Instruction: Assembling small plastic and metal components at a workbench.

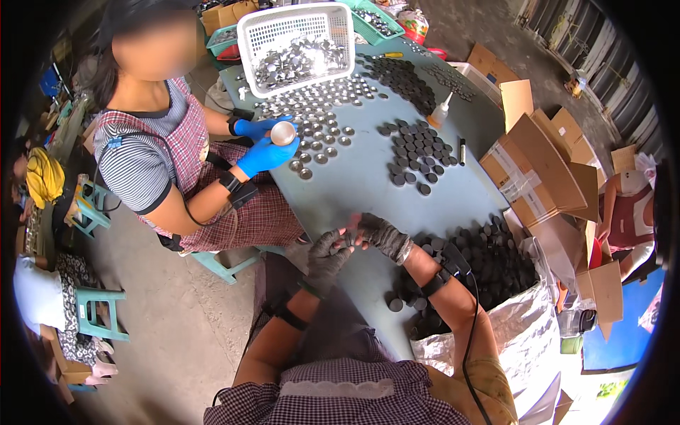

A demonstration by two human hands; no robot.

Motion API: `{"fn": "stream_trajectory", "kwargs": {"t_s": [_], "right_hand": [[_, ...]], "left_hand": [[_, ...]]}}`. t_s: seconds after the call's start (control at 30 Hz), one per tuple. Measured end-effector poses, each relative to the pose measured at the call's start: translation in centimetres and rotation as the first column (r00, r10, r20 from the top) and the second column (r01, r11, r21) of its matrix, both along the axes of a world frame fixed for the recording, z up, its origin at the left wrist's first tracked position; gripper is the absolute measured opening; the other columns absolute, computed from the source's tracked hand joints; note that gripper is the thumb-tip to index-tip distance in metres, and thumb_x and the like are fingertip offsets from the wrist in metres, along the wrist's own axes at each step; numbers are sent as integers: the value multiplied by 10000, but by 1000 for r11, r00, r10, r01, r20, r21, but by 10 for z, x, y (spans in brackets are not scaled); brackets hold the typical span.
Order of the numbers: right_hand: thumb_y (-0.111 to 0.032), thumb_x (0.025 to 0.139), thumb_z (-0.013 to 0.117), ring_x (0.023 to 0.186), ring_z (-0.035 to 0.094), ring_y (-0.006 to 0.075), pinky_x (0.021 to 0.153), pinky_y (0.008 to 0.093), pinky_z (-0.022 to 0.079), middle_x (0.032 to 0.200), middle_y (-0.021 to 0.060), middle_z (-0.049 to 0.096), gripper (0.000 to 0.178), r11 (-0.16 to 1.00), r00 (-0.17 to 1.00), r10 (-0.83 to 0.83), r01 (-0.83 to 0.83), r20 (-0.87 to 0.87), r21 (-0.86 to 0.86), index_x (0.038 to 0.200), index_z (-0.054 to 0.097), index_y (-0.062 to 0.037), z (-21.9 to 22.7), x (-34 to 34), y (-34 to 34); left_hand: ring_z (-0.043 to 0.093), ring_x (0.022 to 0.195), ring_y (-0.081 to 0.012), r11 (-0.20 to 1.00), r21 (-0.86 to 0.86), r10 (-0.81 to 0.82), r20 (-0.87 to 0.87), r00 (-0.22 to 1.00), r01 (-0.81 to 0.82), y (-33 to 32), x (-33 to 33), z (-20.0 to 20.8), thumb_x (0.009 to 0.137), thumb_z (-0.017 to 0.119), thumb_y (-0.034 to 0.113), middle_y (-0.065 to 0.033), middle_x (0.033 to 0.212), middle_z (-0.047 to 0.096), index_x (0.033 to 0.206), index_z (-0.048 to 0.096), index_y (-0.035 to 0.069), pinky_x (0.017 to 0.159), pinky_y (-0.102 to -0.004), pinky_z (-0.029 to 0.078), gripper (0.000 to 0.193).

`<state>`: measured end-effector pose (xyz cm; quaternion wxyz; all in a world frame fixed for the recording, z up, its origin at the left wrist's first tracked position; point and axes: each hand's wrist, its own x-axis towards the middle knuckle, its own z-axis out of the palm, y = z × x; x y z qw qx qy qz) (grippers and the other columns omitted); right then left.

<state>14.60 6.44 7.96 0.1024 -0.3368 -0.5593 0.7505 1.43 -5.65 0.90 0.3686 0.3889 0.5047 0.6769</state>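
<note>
My left hand and my right hand, both in dark fingerless gloves, meet over the near edge of the blue-grey table. Their fingertips are pinched together. Whatever sits between them is small, dark and blurred, so I cannot make out its kind. Beside my right forearm lies a big heap of round black caps. Farther up the table is a loose group of black caps, standing apart from my hands. Small round metal cups are spread in rows at the far left of the table.
A co-worker in blue gloves sits at the left, holding a round pale-metal piece. A white basket of shiny metal parts stands at the back. A glue bottle and a marker stand near cardboard boxes at right.
</note>
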Motion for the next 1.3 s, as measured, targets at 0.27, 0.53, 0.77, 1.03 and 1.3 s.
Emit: {"fn": "stream_trajectory", "kwargs": {"t_s": [0.27,0.53,0.77,1.03,1.3], "right_hand": [[-130,865,567,727,626,165,570,281,521,917,109,631,367,999,928,36,-28,371,-28,1204,493,-8,4,0,9],[-160,820,650,758,621,161,636,297,540,897,71,622,312,1000,999,10,-10,-43,2,1089,562,-30,-11,-30,14],[-189,770,662,741,609,158,693,310,498,812,86,637,219,903,995,9,-50,98,427,902,609,-23,-32,-95,63],[-203,747,658,841,600,336,719,436,483,898,190,608,353,135,919,-179,-331,352,934,1050,560,-51,-42,-172,101],[-163,765,576,927,592,298,821,397,485,910,121,632,192,8,756,-149,-644,638,765,930,672,-137,-82,-141,131]], "left_hand": [[501,888,-74,998,60,-18,186,982,7,7,-2,-4,703,690,-122,14,953,543,1167,557,4,814,-248,474,499],[524,889,-107,994,-1,112,-19,994,-112,25,-18,-13,699,699,-94,-17,1020,581,1146,564,-1,834,-288,467,476],[542,1008,-240,945,107,327,-373,868,-310,56,-60,0,712,722,53,-102,1149,558,1156,548,30,904,-363,429,477],[559,957,-321,879,273,453,-735,505,-391,56,-69,-25,702,696,108,-153,1050,577,1096,602,69,852,-411,463,407],[555,939,-333,898,296,437,-689,578,-326,63,-67,-34,735,636,78,-148,1026,583,1046,586,52,823,-419,464,316]]}}
